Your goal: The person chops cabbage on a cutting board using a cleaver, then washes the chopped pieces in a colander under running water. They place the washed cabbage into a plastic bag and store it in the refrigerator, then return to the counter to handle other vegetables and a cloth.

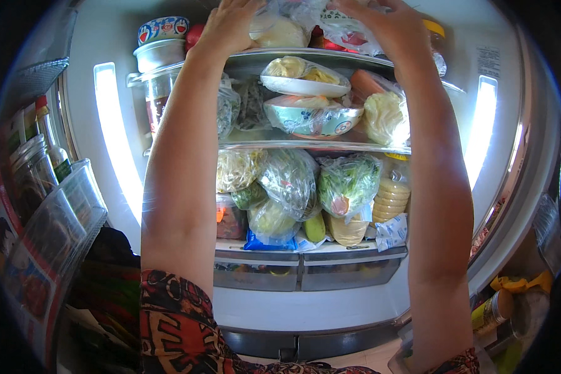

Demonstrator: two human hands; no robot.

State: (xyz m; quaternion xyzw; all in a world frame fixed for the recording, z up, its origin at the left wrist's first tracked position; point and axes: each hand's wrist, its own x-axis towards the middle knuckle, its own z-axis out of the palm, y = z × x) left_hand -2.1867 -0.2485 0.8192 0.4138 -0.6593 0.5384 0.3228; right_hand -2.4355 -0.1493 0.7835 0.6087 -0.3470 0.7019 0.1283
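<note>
Both arms reach up to the top shelf of an open refrigerator. My left hand (231,25) is at a clear plastic bag (280,30) with a pale rounded item in it. My right hand (397,28) is against a printed clear plastic bag (343,21), with red things showing behind and below it. The picture's top edge cuts off the fingertips, so their grip is hidden. Left of my left hand, a patterned bowl (162,30) sits on a white container (161,55). A yellow-lidded jar (435,30) stands beyond my right hand.
The glass shelf (308,145) below holds a wrapped white dish (304,84) stacked on a blue patterned bowl (313,116). Lower down lie bagged greens (348,182), a bagged round vegetable (273,219) and two drawers (257,271). Door bins (61,219) with bottles flank the left side.
</note>
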